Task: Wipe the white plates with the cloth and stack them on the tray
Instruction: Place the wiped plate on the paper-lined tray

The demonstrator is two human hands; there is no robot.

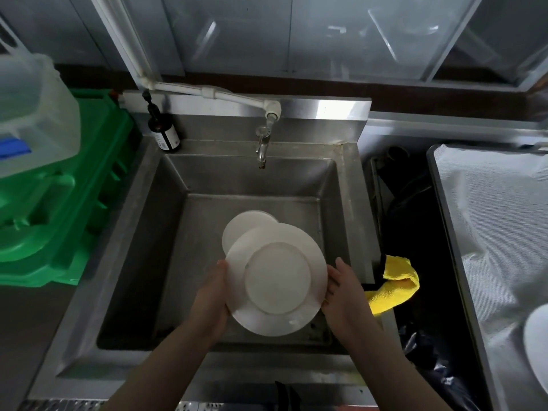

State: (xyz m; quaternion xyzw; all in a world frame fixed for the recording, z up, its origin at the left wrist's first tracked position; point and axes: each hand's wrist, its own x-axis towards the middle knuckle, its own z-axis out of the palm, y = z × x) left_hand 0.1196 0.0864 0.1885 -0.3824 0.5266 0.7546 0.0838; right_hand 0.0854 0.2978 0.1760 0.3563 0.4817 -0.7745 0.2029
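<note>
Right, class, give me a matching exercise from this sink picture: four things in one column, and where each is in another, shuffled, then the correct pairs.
Things:
1. large white plate
2. yellow cloth
3. dark bottle
4. green crate

Places:
A. on the back left corner of the sink
B. held between both hands over the basin
C. left of the sink
D. by the sink's right rim

Pairs: 1-B, 2-D, 3-A, 4-C
</note>
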